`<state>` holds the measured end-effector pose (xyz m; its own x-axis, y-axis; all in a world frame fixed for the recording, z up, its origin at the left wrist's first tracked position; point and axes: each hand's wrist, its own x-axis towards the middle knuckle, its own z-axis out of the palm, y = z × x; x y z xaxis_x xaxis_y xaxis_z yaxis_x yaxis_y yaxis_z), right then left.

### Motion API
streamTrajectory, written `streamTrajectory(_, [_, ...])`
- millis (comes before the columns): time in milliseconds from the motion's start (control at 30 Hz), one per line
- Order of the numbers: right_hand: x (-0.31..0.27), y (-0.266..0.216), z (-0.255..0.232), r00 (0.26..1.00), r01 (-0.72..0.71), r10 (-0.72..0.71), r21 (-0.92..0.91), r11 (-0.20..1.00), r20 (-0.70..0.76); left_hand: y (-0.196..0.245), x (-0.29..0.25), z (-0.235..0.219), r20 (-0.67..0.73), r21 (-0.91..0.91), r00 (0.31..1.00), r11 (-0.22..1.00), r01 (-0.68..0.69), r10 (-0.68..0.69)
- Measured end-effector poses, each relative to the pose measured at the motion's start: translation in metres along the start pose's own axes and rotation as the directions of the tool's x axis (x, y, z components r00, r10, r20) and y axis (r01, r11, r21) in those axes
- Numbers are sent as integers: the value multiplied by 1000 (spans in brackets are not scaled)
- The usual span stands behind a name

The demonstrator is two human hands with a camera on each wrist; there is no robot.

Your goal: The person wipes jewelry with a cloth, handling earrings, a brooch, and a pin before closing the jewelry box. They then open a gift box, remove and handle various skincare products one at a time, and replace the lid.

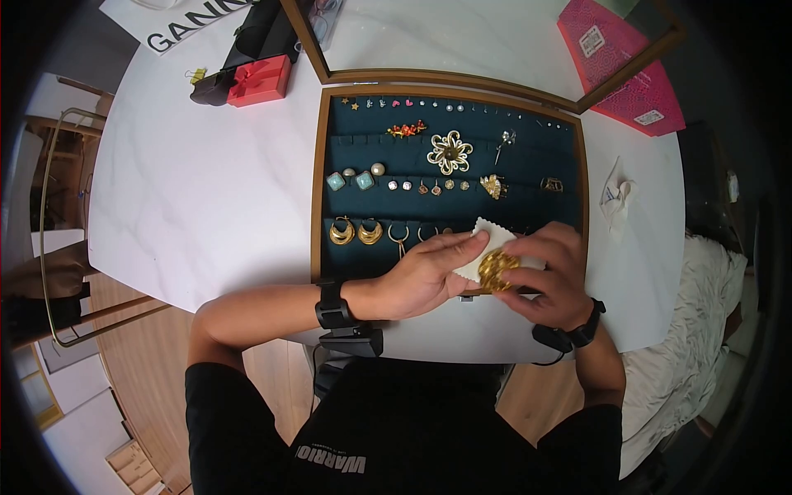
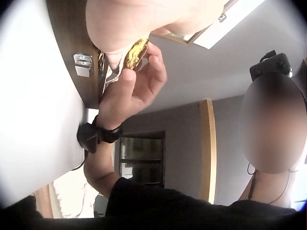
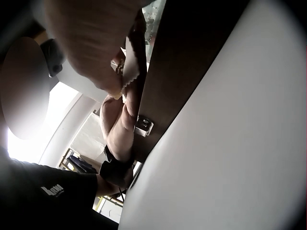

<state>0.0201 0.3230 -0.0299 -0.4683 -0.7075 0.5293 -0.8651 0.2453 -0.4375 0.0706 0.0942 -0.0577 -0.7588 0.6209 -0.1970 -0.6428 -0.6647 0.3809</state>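
Note:
My left hand holds a white cloth with a zigzag edge, its thumb pressed on top. Against the cloth lies a shiny gold piece of jewelry with a textured surface. Fingers and thumb of my right hand pinch that piece from the right. In the left wrist view the gold piece shows between the right thumb and fingers. Both hands are over the front edge of a wooden jewelry case, which has a dark teal lining. Its front right part is hidden behind the hands.
Earrings and brooches, among them a flower brooch and gold hoop earrings, sit in the case. Its glass lid stands raised at the back. A red gift box, a pink package and a small white pouch lie around it.

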Motion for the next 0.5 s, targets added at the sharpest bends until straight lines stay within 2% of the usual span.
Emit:
streamTrajectory(33, [0, -1, 2, 999, 28, -28, 6, 1000, 22, 1, -1, 0, -14, 56, 1000, 998, 24, -23])
streamTrajectory(100, [0, -1, 3, 997, 55, -56, 12, 998, 44, -1, 1, -3, 12, 36, 1000, 999, 4, -4])
streamTrajectory(167, [-1, 0, 1, 998, -38, 36, -44, 998, -51, -3, 2, -4, 40, 14, 999, 1000, -16, 15])
streamTrajectory(200, [-1, 0, 1, 998, -38, 36, -44, 998, -51, -3, 1, -5, 51, 13, 998, 1000, -21, 20])
streamTrajectory(267, [0, 0, 3, 998, 51, -52, 26, 998, 42, -2, 1, -3, 64, 12, 998, 1000, -26, 25])
streamTrajectory(367, [0, 0, 1, 1000, 18, -18, -18, 1000, 11, -2, 0, -1, -20, -8, 1000, 1000, -8, 8])
streamTrajectory(433, [-1, 2, 0, 1000, 9, -9, -2, 1000, 1, -3, 2, -2, 62, -40, 997, 999, -37, 39])
streamTrajectory(500, [-1, 1, 1, 1000, 3, -3, 13, 1000, -10, -2, 1, -3, 76, -58, 996, 998, -34, 38])
